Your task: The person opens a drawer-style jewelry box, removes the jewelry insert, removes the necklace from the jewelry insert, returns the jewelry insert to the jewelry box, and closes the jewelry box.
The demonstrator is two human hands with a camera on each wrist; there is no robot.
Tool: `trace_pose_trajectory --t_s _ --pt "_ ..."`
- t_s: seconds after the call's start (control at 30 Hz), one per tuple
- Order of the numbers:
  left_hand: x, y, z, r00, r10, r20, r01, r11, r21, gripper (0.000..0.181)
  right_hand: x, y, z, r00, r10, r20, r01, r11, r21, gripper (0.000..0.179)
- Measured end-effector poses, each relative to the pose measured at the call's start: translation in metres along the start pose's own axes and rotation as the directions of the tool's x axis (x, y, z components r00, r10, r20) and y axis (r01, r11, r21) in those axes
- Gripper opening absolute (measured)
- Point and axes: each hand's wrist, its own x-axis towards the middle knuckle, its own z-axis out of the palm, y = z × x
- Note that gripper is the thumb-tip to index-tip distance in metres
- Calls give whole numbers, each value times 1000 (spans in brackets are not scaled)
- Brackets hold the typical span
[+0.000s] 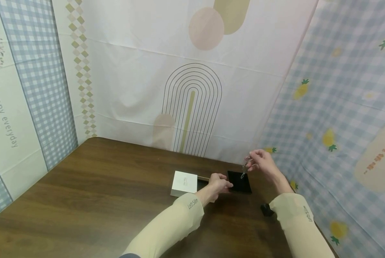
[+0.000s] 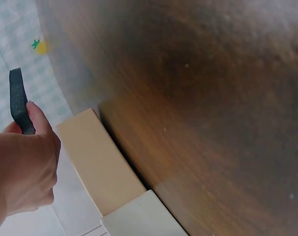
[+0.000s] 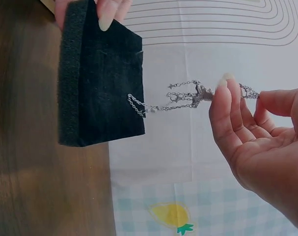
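Observation:
My left hand (image 1: 219, 184) pinches a square black foam pad (image 1: 240, 182) by one edge; its thick, grainy side shows in the right wrist view. With thumb and fingers, my right hand (image 1: 261, 163) holds a silver chain necklace (image 3: 176, 101) that has a dark metal ornament. Part of the chain hangs toward the pad, and its end loop lies against the pad's face near one edge; whether it is fastened there I cannot tell. Below my left hand is a white box (image 1: 183, 182) with its tan-sided drawer (image 2: 99, 162) pulled partly out.
A small black object (image 1: 267, 210) lies on the brown wooden table (image 1: 92, 193), close to my right sleeve. Printed cloth (image 1: 131, 89) hangs behind the table, and checked cloth (image 1: 324, 143) hangs along the right side.

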Motion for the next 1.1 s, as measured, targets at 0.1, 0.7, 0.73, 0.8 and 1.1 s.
trace_pose_trajectory --t_s 0.1,0.7,0.73,0.8,1.1 --pt "0 -1 1 1000 -2 -3 2 1000 4 37 0 -1 -2 1000 -8 -4 8 1000 16 31" --pt "-1 -1 5 1000 -1 -11 1 999 38 36 2 -14 -12 1000 -28 -13 27 1000 -7 34" --pt "-2 -1 5 1000 -2 -10 2 999 39 36 2 -15 -13 999 -32 -12 32 999 -9 36" --pt "-2 -2 4 1000 -6 -10 6 999 40 36 2 -15 -15 999 -38 -12 38 999 -10 38" --pt "-3 -2 4 1000 -22 -14 22 998 55 37 3 -21 -22 999 -21 -29 22 999 48 28"
